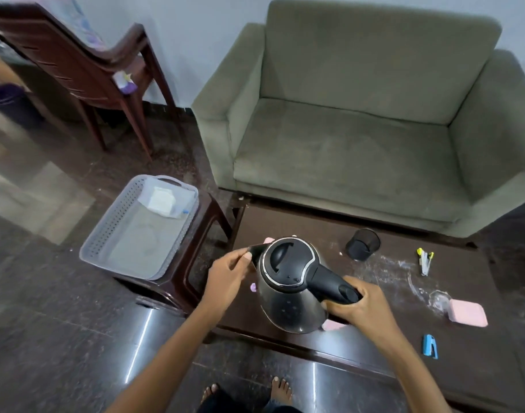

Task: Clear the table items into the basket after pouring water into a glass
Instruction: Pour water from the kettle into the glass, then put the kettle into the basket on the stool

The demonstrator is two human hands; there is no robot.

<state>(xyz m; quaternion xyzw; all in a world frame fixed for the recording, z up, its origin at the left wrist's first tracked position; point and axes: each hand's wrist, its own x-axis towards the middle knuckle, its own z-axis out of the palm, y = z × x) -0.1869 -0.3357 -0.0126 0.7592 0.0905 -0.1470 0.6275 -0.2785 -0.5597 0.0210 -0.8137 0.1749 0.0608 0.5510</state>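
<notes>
A dark steel kettle (288, 296) with a black lid and handle hangs just above the left part of the dark wooden table (359, 350). My right hand (356, 305) grips its handle. My left hand (228, 275) pinches the dark spout on the kettle's left side. A grey perforated basket (106, 234) stands on a stool left of the table and holds a clear bag with something white inside. A faint clear glass (438, 299) stands near the table's right side, beside a pink block (468, 312).
On the table are a black mesh cup (362, 244), a yellow-and-white stapler (424, 260), a blue stapler (430, 346) and small pink pieces (332, 324) under the kettle. A green sofa (359, 114) stands behind the table, a brown chair (85, 64) at far left.
</notes>
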